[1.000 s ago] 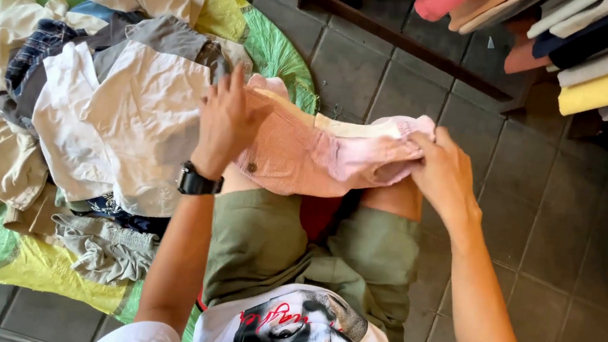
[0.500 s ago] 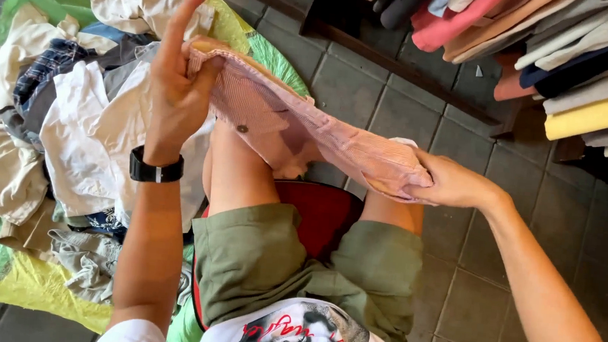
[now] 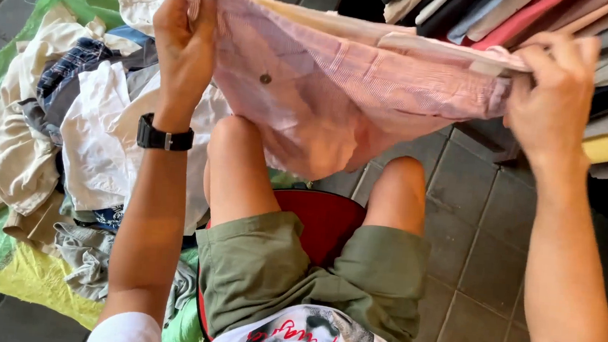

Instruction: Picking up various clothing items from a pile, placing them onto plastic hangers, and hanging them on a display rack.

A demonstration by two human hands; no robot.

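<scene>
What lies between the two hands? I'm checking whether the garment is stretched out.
In the head view, the pink shorts span the stretch between the left hand and right hand, held up by both.

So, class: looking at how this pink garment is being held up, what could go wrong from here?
1. The left hand and right hand pinch only the pink garment's top edge; one corner may slip.
2. If dropped, it could fall among the clothes pile and get mixed in.
</scene>
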